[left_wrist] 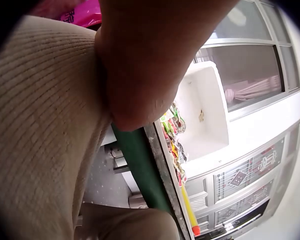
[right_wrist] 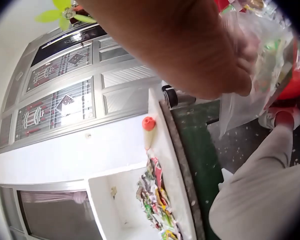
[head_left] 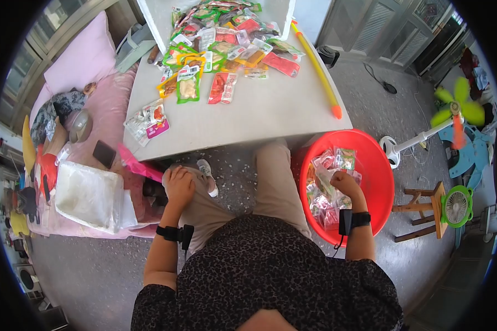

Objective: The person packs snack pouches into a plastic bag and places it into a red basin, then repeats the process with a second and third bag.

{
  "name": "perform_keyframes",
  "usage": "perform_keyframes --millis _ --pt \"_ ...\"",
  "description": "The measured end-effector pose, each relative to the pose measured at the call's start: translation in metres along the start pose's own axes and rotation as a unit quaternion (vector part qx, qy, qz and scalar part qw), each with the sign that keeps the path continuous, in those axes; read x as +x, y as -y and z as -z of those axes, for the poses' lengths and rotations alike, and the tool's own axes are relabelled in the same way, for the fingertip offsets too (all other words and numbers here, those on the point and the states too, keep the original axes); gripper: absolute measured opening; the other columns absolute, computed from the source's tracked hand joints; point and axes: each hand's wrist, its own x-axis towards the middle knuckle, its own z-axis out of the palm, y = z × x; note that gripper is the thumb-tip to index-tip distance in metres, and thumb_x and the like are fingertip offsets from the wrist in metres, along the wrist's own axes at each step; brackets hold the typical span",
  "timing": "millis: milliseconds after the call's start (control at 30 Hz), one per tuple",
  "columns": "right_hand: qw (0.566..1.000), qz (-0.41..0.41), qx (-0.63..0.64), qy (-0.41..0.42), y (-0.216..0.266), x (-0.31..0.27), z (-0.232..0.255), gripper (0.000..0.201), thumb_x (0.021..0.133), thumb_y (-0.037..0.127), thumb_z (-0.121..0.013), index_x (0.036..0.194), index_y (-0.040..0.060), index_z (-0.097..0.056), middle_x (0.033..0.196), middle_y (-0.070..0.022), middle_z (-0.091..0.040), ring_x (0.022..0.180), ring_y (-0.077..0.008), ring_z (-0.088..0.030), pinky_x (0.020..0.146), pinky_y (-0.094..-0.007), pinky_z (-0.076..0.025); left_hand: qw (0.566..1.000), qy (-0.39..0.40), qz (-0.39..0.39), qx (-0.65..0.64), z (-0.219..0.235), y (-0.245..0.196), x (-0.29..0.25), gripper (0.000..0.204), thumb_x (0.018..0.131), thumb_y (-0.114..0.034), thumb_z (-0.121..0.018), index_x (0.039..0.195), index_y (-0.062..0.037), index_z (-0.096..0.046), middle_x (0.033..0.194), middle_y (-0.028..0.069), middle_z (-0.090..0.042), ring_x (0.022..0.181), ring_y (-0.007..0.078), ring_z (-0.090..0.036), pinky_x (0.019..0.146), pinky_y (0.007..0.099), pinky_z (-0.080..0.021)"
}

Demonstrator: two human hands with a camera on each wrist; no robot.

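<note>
My left hand [head_left: 180,186] rests on the left knee of the beige trousers [head_left: 273,168], its fingers relaxed over the cloth. In the left wrist view the base of that hand [left_wrist: 140,90] fills the top. Over the red tub [head_left: 376,185], my right hand [head_left: 345,183] curls its fingers and grips the edge of a clear plastic bag [right_wrist: 237,112]. Colourful small packets show through the bag's film in the right wrist view. More packets [head_left: 324,207] with red, white and green print lie in the tub below the hand.
On the white table [head_left: 259,118], snack packets [head_left: 221,88] spill from a white foam box [head_left: 149,19]. A yellow tube with an orange tip [head_left: 320,71] lies at the table's right. A wooden stool [head_left: 439,204] and a fan [head_left: 457,107] stand at right; a white tray [head_left: 88,196] lies at left.
</note>
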Motion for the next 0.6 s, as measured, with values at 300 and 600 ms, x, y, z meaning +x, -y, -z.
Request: perform_keyframes --millis 300,600 --pt "0.974 -0.182 -0.122 -0.058 -0.177 -0.006 -0.082 0.019 0.068 0.018 -0.048 0.072 0.0014 -0.056 0.07 -0.022 -0.056 0.071 -0.0359 -0.056 0.063 -0.0405 -0.045 1.0 0.003 0.023 0.017 0.002 -0.001 -0.003 0.016 0.066 -0.018 -0.052 0.078 -0.01 -0.058 0.094 0.005 -0.056 0.103 0.0216 -0.043 0.092 0.0442 -0.023" --pt "0.91 -0.226 -0.188 -0.292 -0.201 -0.014 0.005 0.012 0.07 0.011 -0.044 0.074 0.0015 -0.051 0.072 -0.0207 -0.055 0.07 -0.0368 -0.055 0.06 -0.0434 -0.043 0.998 -0.017 0.028 0.044 0.0 -0.003 -0.003 0.013 0.064 -0.019 -0.053 0.073 -0.011 -0.058 0.092 0.0027 -0.056 0.101 0.0187 -0.044 0.091 0.0409 -0.023"
